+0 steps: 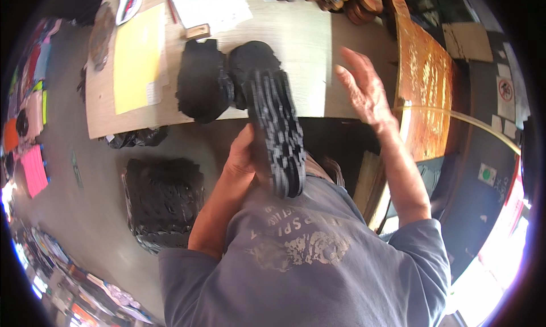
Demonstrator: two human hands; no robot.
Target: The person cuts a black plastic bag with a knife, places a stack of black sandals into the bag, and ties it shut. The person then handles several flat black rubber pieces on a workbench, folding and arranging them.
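Observation:
My left hand [242, 153] is closed round the near side of a thick stack of black flat pieces [277, 133], their layered edges turned up and blurred by motion. The bundle is tilted in front of my body, and its far end overlaps a rounded black pile [256, 54] on the table. Beside that, to the left, stands another pile of black pieces [202, 82] close to the table's near edge. My right hand [364, 88] is raised near the table's right part, fingers apart, holding nothing.
The pale table [304, 25] carries a yellow sheet [136, 62], white papers [213, 8] and a small wooden block [198, 31]. Brown and orange pieces [358, 2] lie at its far right. A shiny wooden board [424, 93] and thin hose [460, 115] are right; a black bundle [162, 196] sits lower left.

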